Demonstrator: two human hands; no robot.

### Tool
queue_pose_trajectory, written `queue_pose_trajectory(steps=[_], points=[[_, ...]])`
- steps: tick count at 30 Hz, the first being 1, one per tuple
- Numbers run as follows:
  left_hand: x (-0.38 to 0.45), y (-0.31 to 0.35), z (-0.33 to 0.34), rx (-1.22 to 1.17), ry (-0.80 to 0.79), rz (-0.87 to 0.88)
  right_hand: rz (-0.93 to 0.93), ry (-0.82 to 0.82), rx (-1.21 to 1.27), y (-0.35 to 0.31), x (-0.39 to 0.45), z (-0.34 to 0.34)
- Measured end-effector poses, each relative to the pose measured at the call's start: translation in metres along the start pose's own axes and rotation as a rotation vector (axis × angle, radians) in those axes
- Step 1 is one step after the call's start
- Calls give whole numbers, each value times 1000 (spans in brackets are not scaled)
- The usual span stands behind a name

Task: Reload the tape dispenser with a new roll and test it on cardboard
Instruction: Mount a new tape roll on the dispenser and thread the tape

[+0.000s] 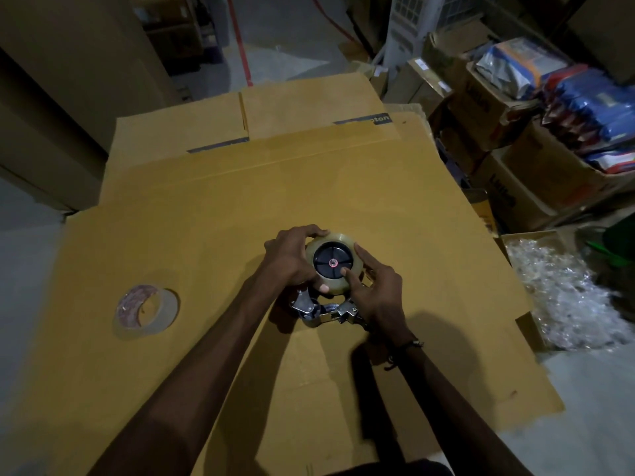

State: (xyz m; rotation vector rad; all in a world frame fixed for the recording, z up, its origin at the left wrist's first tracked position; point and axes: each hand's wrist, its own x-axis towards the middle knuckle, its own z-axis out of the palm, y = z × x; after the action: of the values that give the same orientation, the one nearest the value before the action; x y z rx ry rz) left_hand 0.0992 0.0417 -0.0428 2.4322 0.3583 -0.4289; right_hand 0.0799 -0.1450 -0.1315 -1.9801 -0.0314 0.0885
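A clear tape roll (338, 240) sits on the black hub (328, 257) of a metal tape dispenser (324, 310), which lies on a flattened cardboard sheet (240, 207). My left hand (290, 257) grips the roll's left side, fingers over the top rim and thumb on the lower rim. My right hand (372, 290) touches the roll from the right, one finger on its right rim and another on the hub. A second tape roll (146, 311), nearly used up, lies flat on the cardboard to the left.
Cardboard boxes (508, 187) with blue packets (594, 108) stand stacked at the right. A box of crumpled clear plastic (563, 297) sits by the sheet's right edge. Tall cartons (68, 80) rise at the left; grey floor with a red hose (240, 53) lies beyond.
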Motion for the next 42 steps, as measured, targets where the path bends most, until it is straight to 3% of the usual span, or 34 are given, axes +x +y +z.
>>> queue_pose_trajectory(steps=[7, 15, 19, 28, 34, 42], points=[[-2, 1, 0, -31, -6, -10, 28, -12, 16, -10, 0, -1], [-17, -11, 2, 11, 28, 111, -36, -27, 44, -17, -9, -6], [-39, -19, 12, 33, 195, 145, -112, -25, 52, -18, -14, -8], [-101, -44, 59, -381, 585, 168, -300, -41, -63, -21, -44, -32], [-115, -48, 83, -403, 732, 160, -294, -72, -138, -29, -61, -28], [-119, -51, 88, -479, 755, 169, -430, -236, -206, -24, -65, -24]])
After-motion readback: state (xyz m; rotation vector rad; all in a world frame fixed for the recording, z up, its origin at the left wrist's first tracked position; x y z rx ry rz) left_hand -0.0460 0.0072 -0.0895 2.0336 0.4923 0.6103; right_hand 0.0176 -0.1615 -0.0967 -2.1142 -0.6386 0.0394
